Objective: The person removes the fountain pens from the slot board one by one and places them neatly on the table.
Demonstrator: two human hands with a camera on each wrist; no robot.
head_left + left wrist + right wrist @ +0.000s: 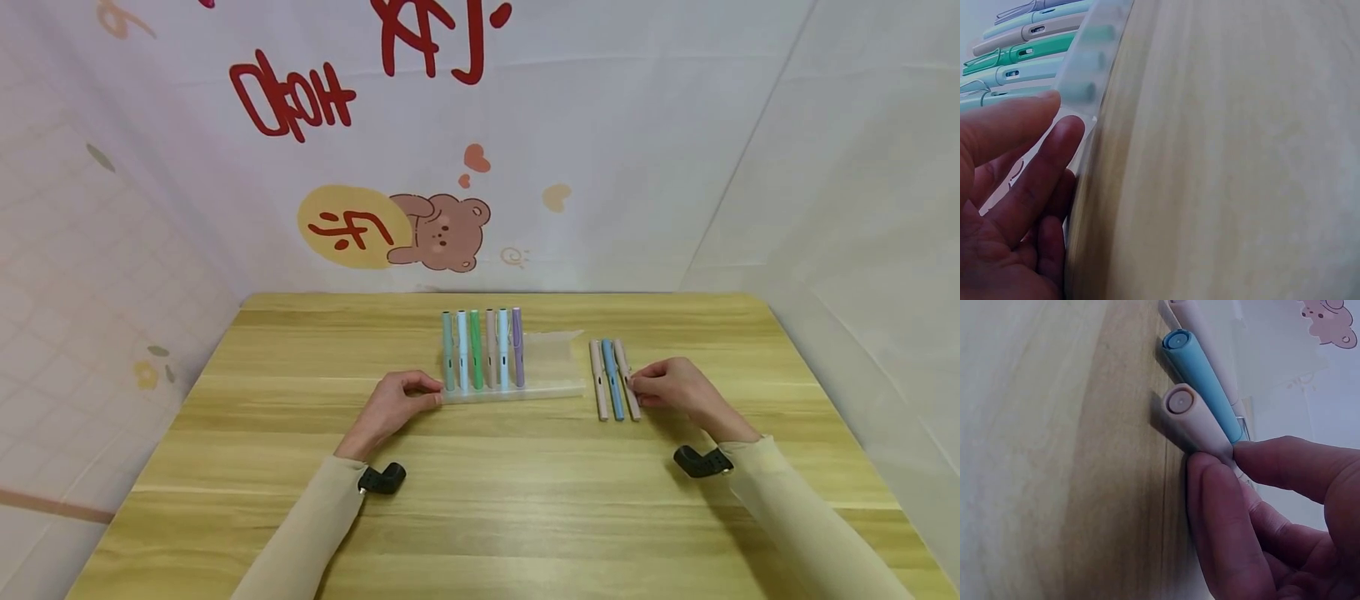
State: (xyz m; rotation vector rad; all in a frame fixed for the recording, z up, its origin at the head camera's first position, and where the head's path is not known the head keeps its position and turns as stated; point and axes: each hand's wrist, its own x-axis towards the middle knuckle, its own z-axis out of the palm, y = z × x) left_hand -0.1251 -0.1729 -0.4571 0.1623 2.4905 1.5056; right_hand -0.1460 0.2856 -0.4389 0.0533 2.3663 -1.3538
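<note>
A translucent plastic pen holder (pixel 551 392) sits mid-table, several capped pens side by side with their lower ends in its front strip. They include a green pen (pixel 476 350), a purple pen (pixel 517 346) and pale blue ones. At the holder's left end, my left hand (pixel 397 400) pinches the corner between thumb and forefinger; the exact contact is partly hidden in the left wrist view. To the right, my right hand (pixel 678 390) pinches a beige pen (pixel 1200 425) by its side. Left of that pen lie a blue pen (pixel 612 379) and another beige pen (pixel 598 379).
The wooden table (pixel 495 508) has a white printed cloth backdrop (pixel 622 125) behind its far edge. More white cloth hangs at both sides. The holder's clear back sheet (pixel 551 358) shows bare right of the purple pen. Black wrist cameras (pixel 382 478) sit on both wrists.
</note>
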